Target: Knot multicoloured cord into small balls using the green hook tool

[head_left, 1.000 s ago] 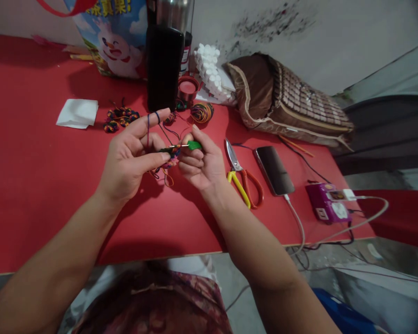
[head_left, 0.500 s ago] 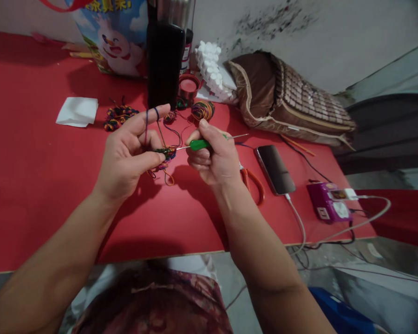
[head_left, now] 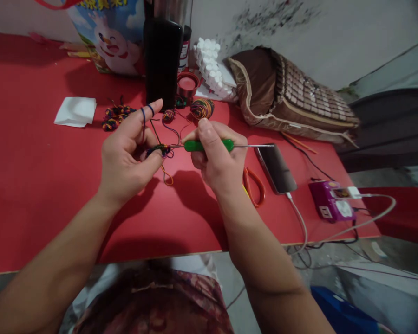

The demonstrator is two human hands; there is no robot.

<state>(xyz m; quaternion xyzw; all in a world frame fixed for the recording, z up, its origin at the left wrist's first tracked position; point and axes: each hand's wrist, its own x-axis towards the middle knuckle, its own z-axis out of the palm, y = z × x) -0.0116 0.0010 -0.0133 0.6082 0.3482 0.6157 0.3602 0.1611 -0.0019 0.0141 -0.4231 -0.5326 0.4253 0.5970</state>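
My left hand (head_left: 127, 153) pinches a small multicoloured crochet piece (head_left: 159, 149) between thumb and middle finger, with dark yarn wrapped round the raised index finger. My right hand (head_left: 216, 160) is closed round a green-handled crochet hook (head_left: 209, 145), held level, its metal tip meeting the crochet piece. Yarn strands run back from the piece to a multicoloured yarn ball (head_left: 201, 108) on the red table (head_left: 38, 176). Both hands hover above the table's middle.
Scissors with red and yellow handles (head_left: 252, 183) lie just right of my right hand, then a phone (head_left: 275, 167) on a cable and a purple charger (head_left: 329, 206). A white tissue (head_left: 75, 111), finished crochet bits (head_left: 116, 115), a black flask (head_left: 163, 55), a printed bag (head_left: 111, 32) and a brown cushion (head_left: 289, 97) sit behind.
My right hand has turned the hook from pointing inward to lying level and slid to the right, now covering the scissors' blades. My left hand stayed on the crochet piece.
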